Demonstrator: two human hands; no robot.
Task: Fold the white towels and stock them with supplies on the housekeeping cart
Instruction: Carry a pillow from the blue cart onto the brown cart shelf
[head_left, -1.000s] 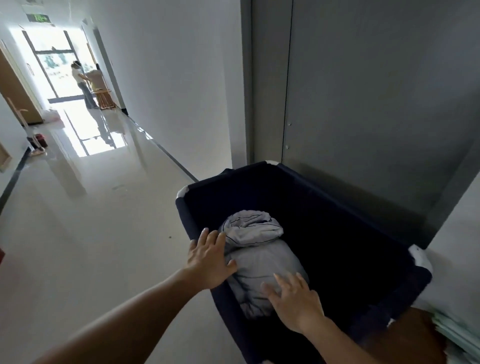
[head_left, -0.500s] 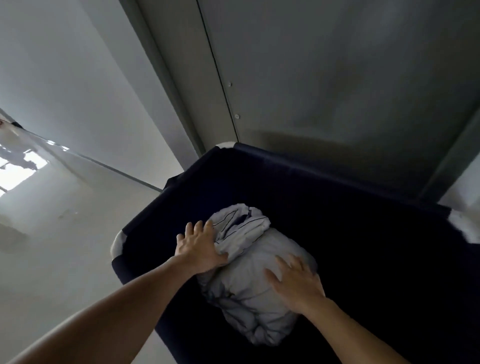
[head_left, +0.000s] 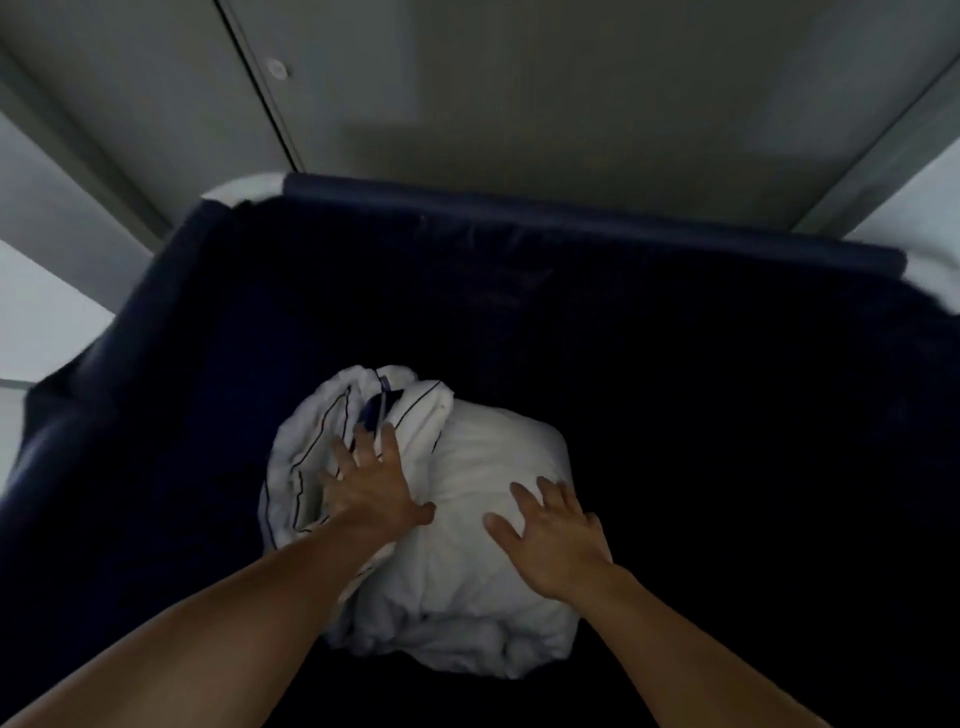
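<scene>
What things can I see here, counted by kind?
white linen bundle: 1
navy cloth bin: 1
hands: 2, the left hand and right hand, both flat on the bundle
Total: 4

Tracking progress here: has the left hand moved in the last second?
Yes. The left hand has moved away from the left rim of the bin, further in, and now lies flat on the striped part of the white bundle.

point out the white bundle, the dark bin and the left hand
white bundle (head_left: 498, 457), head view, its smooth top
dark bin (head_left: 571, 218), head view, far rim
left hand (head_left: 371, 488), head view, back of the hand
</scene>
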